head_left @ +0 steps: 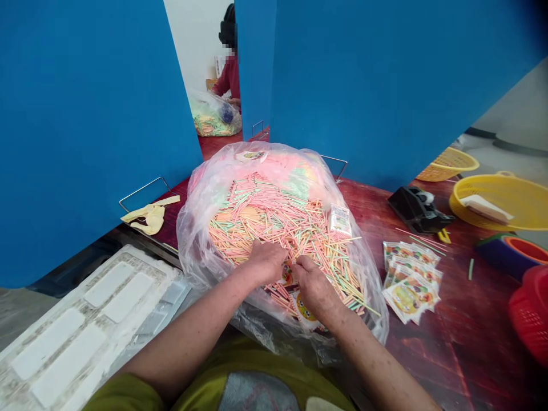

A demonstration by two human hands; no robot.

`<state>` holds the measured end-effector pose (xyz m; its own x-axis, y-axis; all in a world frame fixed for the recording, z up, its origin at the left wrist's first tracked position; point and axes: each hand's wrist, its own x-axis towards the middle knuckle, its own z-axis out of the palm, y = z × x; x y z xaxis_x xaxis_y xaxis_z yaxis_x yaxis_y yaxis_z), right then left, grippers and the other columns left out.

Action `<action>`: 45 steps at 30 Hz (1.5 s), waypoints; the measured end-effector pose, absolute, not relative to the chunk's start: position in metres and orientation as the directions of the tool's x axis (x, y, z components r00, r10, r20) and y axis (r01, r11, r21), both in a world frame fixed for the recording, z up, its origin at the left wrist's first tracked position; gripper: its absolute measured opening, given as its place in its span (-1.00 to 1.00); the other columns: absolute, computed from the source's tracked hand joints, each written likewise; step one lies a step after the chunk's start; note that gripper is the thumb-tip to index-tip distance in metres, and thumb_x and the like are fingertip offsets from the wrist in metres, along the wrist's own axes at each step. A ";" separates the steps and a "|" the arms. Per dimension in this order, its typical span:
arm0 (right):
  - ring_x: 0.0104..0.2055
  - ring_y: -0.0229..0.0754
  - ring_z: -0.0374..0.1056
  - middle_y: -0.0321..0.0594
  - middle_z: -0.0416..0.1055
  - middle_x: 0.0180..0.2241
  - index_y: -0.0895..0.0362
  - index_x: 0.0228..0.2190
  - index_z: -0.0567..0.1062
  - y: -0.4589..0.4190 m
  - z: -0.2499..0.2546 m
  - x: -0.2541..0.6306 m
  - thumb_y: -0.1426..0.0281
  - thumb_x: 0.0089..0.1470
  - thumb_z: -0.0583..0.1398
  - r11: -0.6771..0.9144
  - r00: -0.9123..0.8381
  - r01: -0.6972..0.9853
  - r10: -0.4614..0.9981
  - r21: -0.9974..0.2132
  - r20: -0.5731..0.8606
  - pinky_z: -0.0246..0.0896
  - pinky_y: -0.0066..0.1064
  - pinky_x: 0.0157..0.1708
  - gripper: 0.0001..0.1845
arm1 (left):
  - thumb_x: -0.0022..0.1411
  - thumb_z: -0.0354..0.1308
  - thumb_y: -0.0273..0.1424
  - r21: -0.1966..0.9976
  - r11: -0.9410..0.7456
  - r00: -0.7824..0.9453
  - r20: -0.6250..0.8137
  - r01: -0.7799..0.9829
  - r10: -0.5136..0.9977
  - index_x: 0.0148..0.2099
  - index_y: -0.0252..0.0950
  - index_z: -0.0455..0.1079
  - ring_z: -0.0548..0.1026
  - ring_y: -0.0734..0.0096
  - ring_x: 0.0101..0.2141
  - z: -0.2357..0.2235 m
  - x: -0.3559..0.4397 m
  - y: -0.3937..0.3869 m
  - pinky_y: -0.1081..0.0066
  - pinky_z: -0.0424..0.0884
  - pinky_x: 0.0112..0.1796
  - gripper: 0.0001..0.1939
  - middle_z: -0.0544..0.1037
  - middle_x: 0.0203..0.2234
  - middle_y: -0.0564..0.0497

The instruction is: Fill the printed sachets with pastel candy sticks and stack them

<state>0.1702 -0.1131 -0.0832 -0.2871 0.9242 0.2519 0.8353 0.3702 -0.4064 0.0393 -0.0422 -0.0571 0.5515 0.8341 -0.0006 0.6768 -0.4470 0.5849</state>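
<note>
A big clear plastic bag (201,228) lies open on the table, heaped with thin pastel sticks (274,220) in pink, green and orange. Both my hands rest on the near edge of the heap. My left hand (266,261) is curled, fingers pressed together among the sticks. My right hand (312,285) is pinched next to it and holds a small printed packet (305,313) with a yellow cartoon picture, which shows beneath the palm. Another small packet (340,221) lies on the sticks to the right.
A stack of printed packets (411,279) lies right of the bag, near a black tape dispenser (417,209), yellow baskets (499,200) and a red basket (531,314). Blue partitions (85,114) stand behind. Yellow gloves (149,217) lie at left. Another person (229,68) sits beyond the gap.
</note>
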 end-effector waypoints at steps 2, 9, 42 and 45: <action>-0.38 -0.23 0.22 -0.22 0.27 -0.42 0.13 -0.44 0.41 -0.111 -0.088 0.171 0.58 -0.07 0.01 0.361 -0.265 0.835 0.925 -0.414 0.272 0.23 -0.43 -0.38 -0.78 | -0.29 0.24 -0.61 0.574 -0.444 0.541 0.002 0.688 0.841 -0.74 -0.29 0.13 0.34 0.25 -0.47 -0.057 0.045 -0.043 0.13 0.06 -0.10 -0.69 0.07 -0.78 0.14; -0.23 -0.18 0.27 -0.16 0.29 -0.30 0.09 -0.30 0.39 -0.122 -0.057 0.205 0.53 0.03 0.07 0.403 -0.011 0.770 0.783 -0.494 0.622 0.26 -0.31 -0.24 -0.82 | 0.02 0.12 -0.31 0.760 -0.397 0.622 -0.012 0.514 0.783 -0.60 -0.31 0.27 0.21 0.52 -0.57 -0.063 0.017 -0.043 0.47 0.17 -0.39 -0.76 0.20 -0.70 0.14; -0.37 -0.24 0.23 -0.25 0.30 -0.44 0.11 -0.23 0.38 -0.080 -0.042 0.192 0.45 0.10 0.03 0.419 -0.230 0.708 0.898 -0.569 0.376 0.17 -0.38 -0.37 -0.81 | 0.12 0.12 -0.51 0.847 -0.520 0.219 0.531 -0.110 0.819 -0.15 -0.23 0.46 0.46 0.39 -0.24 -0.094 -0.039 -0.058 0.35 0.41 -0.21 -0.77 0.52 -0.29 -0.04; -0.39 -0.28 0.25 -0.31 0.30 -0.41 0.02 0.04 0.15 -0.096 -0.022 0.190 0.45 0.11 0.04 0.397 -0.067 0.407 0.911 -0.823 0.406 0.22 -0.38 -0.38 -0.56 | 0.10 0.13 -0.53 0.798 -0.591 0.263 0.599 -0.118 0.756 -0.14 -0.23 0.46 0.45 0.37 -0.23 -0.090 -0.025 -0.057 0.31 0.39 -0.18 -0.75 0.53 -0.33 -0.04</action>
<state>0.1905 -0.0965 -0.0215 -0.0674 0.9114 0.4060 0.4070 0.3966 -0.8228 -0.0254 -0.0570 -0.0896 0.2634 0.7563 0.5988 -0.1182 -0.5908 0.7982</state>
